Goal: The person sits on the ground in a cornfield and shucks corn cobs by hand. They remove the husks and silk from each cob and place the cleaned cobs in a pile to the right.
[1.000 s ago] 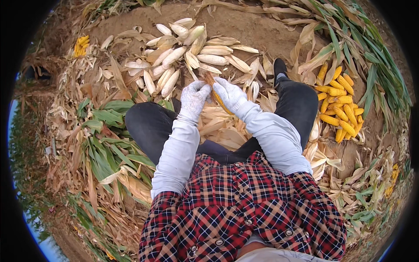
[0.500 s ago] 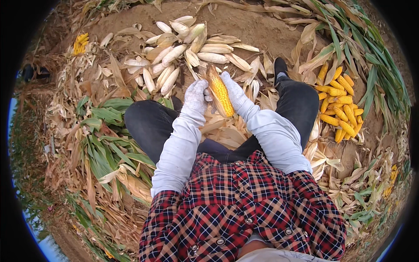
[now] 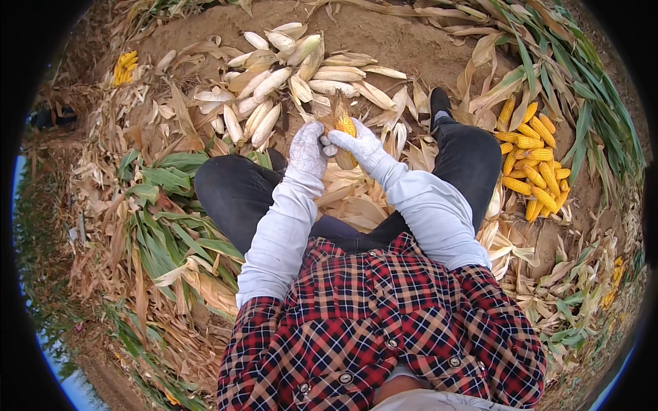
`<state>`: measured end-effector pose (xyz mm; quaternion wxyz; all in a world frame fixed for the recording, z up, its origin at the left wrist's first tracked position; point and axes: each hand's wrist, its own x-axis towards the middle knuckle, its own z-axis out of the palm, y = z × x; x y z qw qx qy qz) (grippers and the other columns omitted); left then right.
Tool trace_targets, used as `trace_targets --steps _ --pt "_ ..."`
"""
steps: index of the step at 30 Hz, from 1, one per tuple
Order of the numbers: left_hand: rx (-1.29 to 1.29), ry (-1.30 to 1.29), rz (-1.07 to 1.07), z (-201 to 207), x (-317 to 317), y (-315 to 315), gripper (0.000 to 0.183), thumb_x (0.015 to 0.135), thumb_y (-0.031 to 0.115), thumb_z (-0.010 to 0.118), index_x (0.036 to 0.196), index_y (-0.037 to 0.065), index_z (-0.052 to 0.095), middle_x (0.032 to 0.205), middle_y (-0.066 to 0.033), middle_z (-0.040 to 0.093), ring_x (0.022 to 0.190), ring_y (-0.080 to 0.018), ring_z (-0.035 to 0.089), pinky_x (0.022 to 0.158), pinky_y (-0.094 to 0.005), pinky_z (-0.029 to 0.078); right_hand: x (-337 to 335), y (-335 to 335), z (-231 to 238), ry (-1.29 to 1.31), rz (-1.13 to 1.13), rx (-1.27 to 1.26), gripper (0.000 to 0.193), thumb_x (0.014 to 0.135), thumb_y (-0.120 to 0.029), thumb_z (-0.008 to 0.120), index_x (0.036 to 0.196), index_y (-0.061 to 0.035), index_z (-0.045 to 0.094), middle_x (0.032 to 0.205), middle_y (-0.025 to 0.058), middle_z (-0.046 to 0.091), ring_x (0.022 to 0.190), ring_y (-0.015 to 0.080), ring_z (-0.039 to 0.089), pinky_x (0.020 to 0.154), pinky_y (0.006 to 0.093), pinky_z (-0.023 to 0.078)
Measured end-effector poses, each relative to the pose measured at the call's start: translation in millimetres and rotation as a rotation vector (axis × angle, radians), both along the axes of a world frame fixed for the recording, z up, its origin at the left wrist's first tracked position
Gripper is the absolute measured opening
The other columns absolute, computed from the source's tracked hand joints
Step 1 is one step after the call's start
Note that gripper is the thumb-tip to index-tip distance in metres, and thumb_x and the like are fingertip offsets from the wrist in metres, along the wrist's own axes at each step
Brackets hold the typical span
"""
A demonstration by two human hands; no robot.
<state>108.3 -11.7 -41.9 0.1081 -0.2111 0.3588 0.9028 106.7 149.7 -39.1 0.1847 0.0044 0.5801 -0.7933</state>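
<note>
Between my gloved hands is an ear of corn (image 3: 346,125), its yellow kernels partly bare and some dry husk still on it. My left hand (image 3: 308,149) is closed at the ear's left side, fingers gripping at the husk. My right hand (image 3: 364,147) wraps the ear from the right, its thumb lying across the front and hiding the middle of the cob. Beyond my hands lies a heap of corn ears in pale husks (image 3: 264,92). Loose dry husks (image 3: 353,198) cover the ground between my legs.
A pile of bare yellow cobs (image 3: 534,161) lies right of my right leg. Green and dry stalks (image 3: 562,68) stretch along the far right. Leafy stalks (image 3: 175,233) lie beside my left leg. A small group of yellow cobs (image 3: 125,67) sits far left.
The ear has turned and shifted slightly up in my hands. My right thumb has come across its front, covering kernels that showed before. Both hands have drawn closer together.
</note>
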Motion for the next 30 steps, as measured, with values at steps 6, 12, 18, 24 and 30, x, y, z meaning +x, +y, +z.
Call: trace_targets --steps 6,12,18,24,30 --pt "0.114 0.069 -0.016 13 4 9 0.010 0.102 0.015 0.054 0.095 0.011 0.060 0.080 -0.0005 0.058 0.066 -0.0124 0.053 0.057 -0.0305 0.043 -15 3 -35 -0.323 -0.209 -0.448 0.045 0.100 -0.037 0.067 0.130 -0.0031 0.062 0.115 0.0091 0.070 0.105 0.0195 0.066 0.096 0.0332 0.052" --pt "-0.209 0.291 -0.055 19 2 3 0.016 0.100 0.016 0.053 0.110 0.008 0.063 0.092 -0.0035 0.063 0.079 -0.0126 0.060 0.063 -0.0305 0.051 -4 -6 -16 -0.344 -0.268 -0.495 0.051 0.099 -0.030 0.068 0.141 -0.0056 0.051 0.130 0.0111 0.063 0.113 0.0249 0.065 0.096 0.0410 0.055" --pt "-0.275 0.186 -0.351 58 6 -3 0.018 0.103 0.023 0.049 0.102 0.009 0.061 0.077 -0.0004 0.059 0.049 -0.0069 0.044 0.040 -0.0229 0.036 -31 12 -57 -0.434 -0.532 -0.513 0.056 0.096 -0.035 0.072 0.140 -0.0063 0.051 0.116 0.0100 0.064 0.106 0.0240 0.065 0.094 0.0381 0.054" --pt "-0.346 -0.065 -0.255 37 15 -18 0.019 0.104 0.025 0.049 0.113 0.011 0.059 0.080 -0.0005 0.059 0.048 -0.0059 0.041 0.041 -0.0230 0.035 -52 42 -51 -0.288 -0.724 -0.561 0.038 0.102 -0.034 0.062 0.121 -0.0072 0.044 0.097 0.0191 0.060 0.077 0.0364 0.066 0.074 0.0656 0.062" --pt "-0.670 -0.057 0.268 19 -7 -42 0.024 0.098 0.015 0.063 0.120 0.007 0.057 0.094 -0.0055 0.064 0.062 -0.0102 0.054 0.050 -0.0275 0.053 -46 41 -50 -0.104 -0.716 -0.267 0.050 0.099 -0.027 0.068 0.136 -0.0076 0.041 0.105 0.0163 0.061 0.082 0.0296 0.067 0.075 0.0557 0.064"
